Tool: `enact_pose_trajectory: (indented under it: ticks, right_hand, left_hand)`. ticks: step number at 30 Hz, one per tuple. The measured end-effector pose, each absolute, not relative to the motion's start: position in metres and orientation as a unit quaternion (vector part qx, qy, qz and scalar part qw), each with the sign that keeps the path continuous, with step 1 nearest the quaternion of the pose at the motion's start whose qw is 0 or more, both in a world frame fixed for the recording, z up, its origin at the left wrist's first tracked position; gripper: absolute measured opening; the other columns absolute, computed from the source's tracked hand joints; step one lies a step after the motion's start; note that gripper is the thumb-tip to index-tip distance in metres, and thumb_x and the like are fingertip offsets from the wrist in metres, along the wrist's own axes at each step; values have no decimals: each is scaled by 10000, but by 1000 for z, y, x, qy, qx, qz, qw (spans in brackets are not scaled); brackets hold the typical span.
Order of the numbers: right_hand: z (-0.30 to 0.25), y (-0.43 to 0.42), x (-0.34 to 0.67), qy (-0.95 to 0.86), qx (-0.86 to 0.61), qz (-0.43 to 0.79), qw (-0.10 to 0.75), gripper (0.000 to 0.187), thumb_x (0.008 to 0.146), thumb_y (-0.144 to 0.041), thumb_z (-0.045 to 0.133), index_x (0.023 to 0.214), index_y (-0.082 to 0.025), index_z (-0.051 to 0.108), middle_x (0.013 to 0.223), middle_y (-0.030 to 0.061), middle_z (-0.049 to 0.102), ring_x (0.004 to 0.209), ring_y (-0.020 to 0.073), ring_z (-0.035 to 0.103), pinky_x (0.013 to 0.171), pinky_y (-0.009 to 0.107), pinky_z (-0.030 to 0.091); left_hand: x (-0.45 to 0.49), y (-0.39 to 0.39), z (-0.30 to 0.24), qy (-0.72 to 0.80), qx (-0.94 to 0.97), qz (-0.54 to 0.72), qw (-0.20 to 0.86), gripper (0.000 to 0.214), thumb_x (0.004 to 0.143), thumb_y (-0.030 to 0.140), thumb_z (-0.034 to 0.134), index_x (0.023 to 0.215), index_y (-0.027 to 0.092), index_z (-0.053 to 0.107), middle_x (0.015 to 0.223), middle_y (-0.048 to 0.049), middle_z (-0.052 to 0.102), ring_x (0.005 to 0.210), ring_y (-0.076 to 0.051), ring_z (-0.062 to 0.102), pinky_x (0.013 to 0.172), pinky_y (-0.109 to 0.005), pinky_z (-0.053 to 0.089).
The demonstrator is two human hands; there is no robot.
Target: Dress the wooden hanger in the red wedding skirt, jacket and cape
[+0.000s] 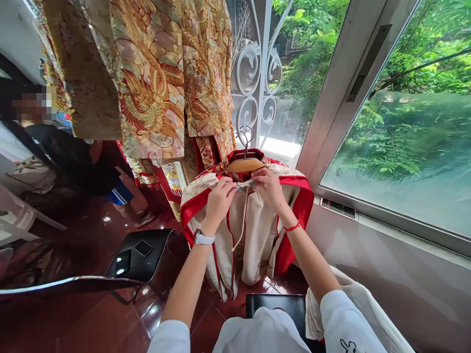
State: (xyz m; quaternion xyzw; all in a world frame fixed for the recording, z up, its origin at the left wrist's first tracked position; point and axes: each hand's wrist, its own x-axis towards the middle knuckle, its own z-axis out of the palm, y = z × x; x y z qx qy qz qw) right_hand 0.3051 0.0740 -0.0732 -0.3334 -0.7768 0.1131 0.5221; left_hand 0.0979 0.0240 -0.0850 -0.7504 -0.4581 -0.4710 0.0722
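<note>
A cream and red robe [253,230] hangs on a wooden hanger [245,165] in front of me, its hem reaching the floor. My left hand [220,198] is closed in a pinch on a thin cord or tie [243,183] at the robe's chest, just under the hanger. My right hand [269,186] pinches the other end of the same tie, the two hands almost touching. A loose cord [241,225] dangles down from between them. My left wrist wears a white band, my right a red string.
Gold and red embroidered garments [154,83] hang above at the left. A black chair [142,255] with a phone on it stands left of the robe. Another person [66,152] sits at the far left. A window [397,127] and wall close off the right.
</note>
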Motion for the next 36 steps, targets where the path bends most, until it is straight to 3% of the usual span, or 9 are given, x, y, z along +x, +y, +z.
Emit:
enact_pose_trajectory:
  ticks: [6,9,13,16,19,23,28,33,36]
  right_hand:
    - [-68,65,331,-728,-408,35,550,252,917,-217,523,790,-234,740,983,97,654,923,246,580,797,392,496]
    - [-69,57,324,-682,-374,216,590,204,889,-397,606,794,-237,687,932,75,640,871,224,586,733,353,496]
    - [-74,47,312,-571,-297,536,547,385,817,-627,629,780,-248,571,789,21,587,688,166,547,635,304,476]
    - [-76,50,319,-570,-302,552,529,393,814,-619,620,750,-253,495,726,-7,528,602,141,476,583,279,433]
    - [-75,61,339,-676,-391,340,523,270,852,-509,597,793,-252,542,748,15,569,649,172,511,599,287,415]
    - [-80,68,358,-762,-460,85,448,191,910,-399,524,856,-237,609,814,60,663,745,224,588,649,314,419]
    - [-91,63,366,-783,-406,128,454,317,981,-473,460,940,-218,643,830,48,691,730,201,608,655,304,450]
    - [-88,61,384,-810,-424,-57,400,311,994,-412,464,882,-223,685,902,92,724,834,236,569,760,355,416]
    - [-90,60,378,-779,-439,-41,445,295,964,-455,511,850,-238,675,899,84,713,830,235,543,783,365,407]
  left_hand:
    - [74,5,-85,-507,-744,-423,100,203,987,202,468,952,189,668,1022,-76,675,940,-206,646,793,-302,506]
    - [88,-2,-83,-508,-706,-493,12,173,973,258,494,925,195,648,1032,-80,662,949,-208,637,796,-307,512]
    - [112,-6,-81,-430,-631,-581,-280,199,920,412,554,915,214,564,922,-38,623,725,-161,629,586,-257,500]
    - [114,-5,-82,-399,-622,-553,-385,230,946,450,464,929,226,510,806,3,585,548,-127,565,495,-242,445]
    - [100,-4,-81,-507,-688,-480,-199,187,958,369,471,890,213,548,752,-6,600,603,-147,590,559,-243,435]
    - [87,-9,-81,-593,-741,-311,50,207,989,271,450,1015,193,640,1000,-91,721,886,-226,681,637,-270,442]
    - [88,-13,-82,-598,-755,-254,88,261,988,234,454,1170,195,636,1134,-79,733,932,-207,694,644,-262,458]
    - [89,-17,-85,-621,-732,-252,124,291,938,217,489,1168,207,667,1006,-76,757,885,-224,690,589,-271,424]
    - [93,-18,-86,-654,-685,-296,124,247,909,222,507,1065,204,697,862,-79,750,781,-236,681,561,-279,388]
